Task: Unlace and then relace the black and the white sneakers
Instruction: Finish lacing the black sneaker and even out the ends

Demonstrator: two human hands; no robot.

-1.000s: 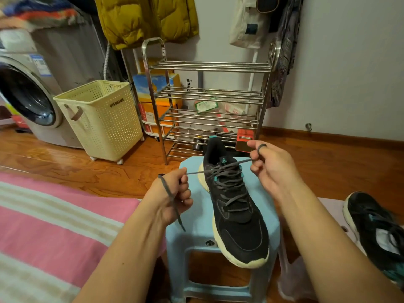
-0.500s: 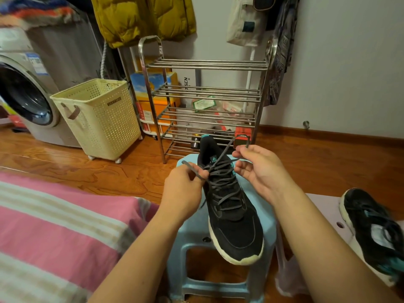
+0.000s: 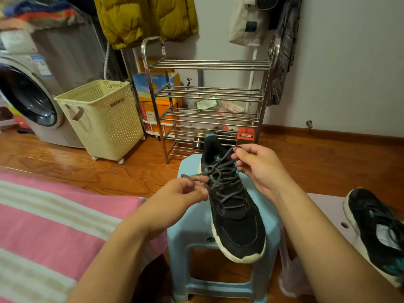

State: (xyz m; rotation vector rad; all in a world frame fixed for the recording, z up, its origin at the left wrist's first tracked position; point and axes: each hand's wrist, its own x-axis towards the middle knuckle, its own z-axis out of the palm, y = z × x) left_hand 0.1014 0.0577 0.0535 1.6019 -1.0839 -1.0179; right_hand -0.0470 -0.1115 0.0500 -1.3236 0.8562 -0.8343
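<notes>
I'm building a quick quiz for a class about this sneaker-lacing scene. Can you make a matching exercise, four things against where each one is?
Things:
1. black sneaker
2. second sneaker
3. laundry basket
4. yellow jacket

Places:
A. hanging on the wall above the metal rack
B. on the floor beside the washing machine
C. on the blue stool, its lace pinched by the left hand and right hand
D. lying at the far right, untouched

Pairs: 1-C, 2-D, 3-B, 4-A

Single head view, forward and down, close over stool [image 3: 271, 217]
</notes>
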